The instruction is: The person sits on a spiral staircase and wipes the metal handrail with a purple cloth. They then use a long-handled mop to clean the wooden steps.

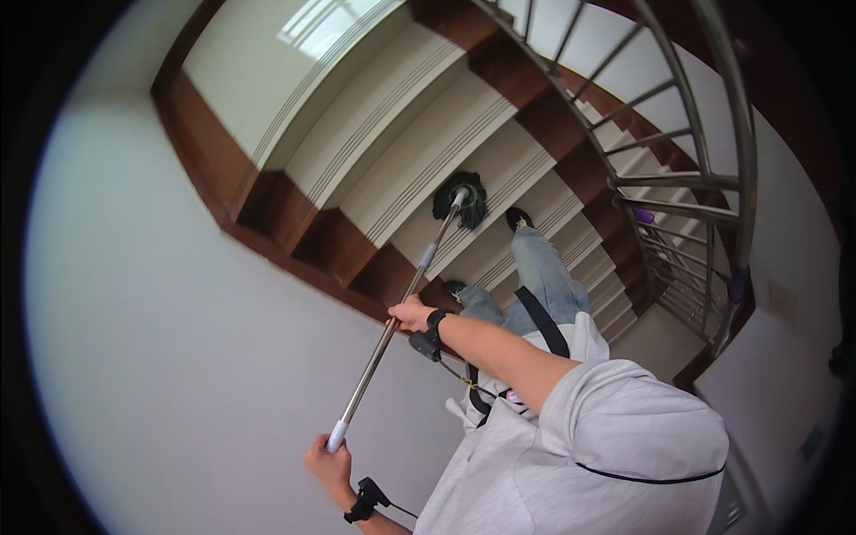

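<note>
A mop with a metal pole (376, 358) slants across the view, down to a dark string mop head (461, 200) on a pale stair tread. My left hand (329, 465) is closed around the white grip at the pole's upper end. Farther down, my right hand (410, 314) holds the bare metal of the pole, below which sits a pale collar (429, 255). The mop head spreads out against the foot of a riser, just ahead of my dark shoe (518, 218). Both wrists carry black straps with small devices and cables.
Pale stairs (428, 127) with grooved edges rise ahead to a landing (247, 80). Reddish-brown borders run along both sides. A white wall (154, 321) stands close on the left. On the right is a metal railing (675, 180), with more steps beyond it.
</note>
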`<state>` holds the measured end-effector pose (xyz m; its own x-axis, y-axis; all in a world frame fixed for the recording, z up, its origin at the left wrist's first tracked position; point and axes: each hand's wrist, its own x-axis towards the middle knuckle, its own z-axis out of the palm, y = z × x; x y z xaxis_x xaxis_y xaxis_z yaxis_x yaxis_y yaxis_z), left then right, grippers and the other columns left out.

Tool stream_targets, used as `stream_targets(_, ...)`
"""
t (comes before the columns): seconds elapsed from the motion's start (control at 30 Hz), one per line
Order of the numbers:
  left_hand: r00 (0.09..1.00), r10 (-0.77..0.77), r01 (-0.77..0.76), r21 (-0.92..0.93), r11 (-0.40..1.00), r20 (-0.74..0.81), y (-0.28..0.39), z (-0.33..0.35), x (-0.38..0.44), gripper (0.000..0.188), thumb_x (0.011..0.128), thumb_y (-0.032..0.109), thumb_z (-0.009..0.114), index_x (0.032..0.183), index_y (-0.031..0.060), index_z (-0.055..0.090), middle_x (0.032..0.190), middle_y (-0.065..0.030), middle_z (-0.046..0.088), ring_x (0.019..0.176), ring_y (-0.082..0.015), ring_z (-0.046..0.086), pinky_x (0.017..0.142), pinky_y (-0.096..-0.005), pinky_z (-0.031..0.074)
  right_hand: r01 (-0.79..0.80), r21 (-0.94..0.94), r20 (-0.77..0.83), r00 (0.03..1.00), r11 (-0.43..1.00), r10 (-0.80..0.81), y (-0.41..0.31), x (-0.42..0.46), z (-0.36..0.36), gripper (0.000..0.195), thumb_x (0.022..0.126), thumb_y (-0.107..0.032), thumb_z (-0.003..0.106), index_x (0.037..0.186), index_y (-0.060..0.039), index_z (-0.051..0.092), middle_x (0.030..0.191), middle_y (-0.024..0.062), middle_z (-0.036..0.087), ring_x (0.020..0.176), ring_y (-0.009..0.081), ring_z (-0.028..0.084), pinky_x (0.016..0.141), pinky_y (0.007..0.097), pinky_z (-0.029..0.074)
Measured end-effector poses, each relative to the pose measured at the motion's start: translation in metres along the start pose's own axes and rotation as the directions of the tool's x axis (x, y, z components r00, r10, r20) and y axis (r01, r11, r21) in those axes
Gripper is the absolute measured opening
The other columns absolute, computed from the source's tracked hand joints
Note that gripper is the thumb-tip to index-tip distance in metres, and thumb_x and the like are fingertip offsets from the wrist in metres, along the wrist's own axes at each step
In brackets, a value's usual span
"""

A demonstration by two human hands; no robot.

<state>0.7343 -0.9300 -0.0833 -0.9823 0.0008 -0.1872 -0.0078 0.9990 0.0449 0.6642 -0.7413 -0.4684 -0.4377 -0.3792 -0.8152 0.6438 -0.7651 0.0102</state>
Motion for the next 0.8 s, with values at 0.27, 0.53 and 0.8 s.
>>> stream_targets(0.27,0.870,0.482,-0.482,-0.028,0.876,0.108,0.249,0.060,0.067,0.011,0.076,0.007,0.076,0.083,0.0037,0.067,0.067,-0.0203,0.065,0.064,-0.0424,0.065,0.059,-0.0469,0.051,0.485,0.084,-0.214,0.862,0.870,-0.460,-0.223,-0.074,-0.174,0.072,0.098,-0.010,0.061,0.148,0.0047,0.011,0.124,0.0209,0.052,0.082,0.0274,0.070,0.061,0.0419,0.063)
stream_targets(0.53,0.623,0.731,-0.732,-0.125,0.670,0.277,0.387,0.110,0.052,0.023,0.090,0.013,0.069,0.105,-0.0021,0.060,0.078,-0.0214,0.069,0.072,-0.0431,0.068,0.060,-0.0500,0.054,0.612,0.004,-0.449,0.708,0.791,-0.545,-0.301,-0.167,-0.241,0.041,0.108,-0.033,0.041,0.134,-0.0024,0.031,0.091,0.0130,0.058,0.063,0.0249,0.066,0.048,0.0422,0.054)
stream_targets(0.8,0.724,0.658,-0.644,-0.138,0.752,0.207,0.247,0.188,0.018,0.032,0.093,0.024,0.070,0.119,0.0073,0.062,0.082,-0.0190,0.071,0.075,-0.0434,0.068,0.064,-0.0531,0.053,0.530,-0.218,-0.425,0.704,0.819,-0.569,-0.219,-0.097,-0.230,0.039,0.108,-0.027,0.040,0.131,0.0009,0.024,0.094,0.0273,0.064,0.062,0.0309,0.066,0.046,0.0415,0.051)
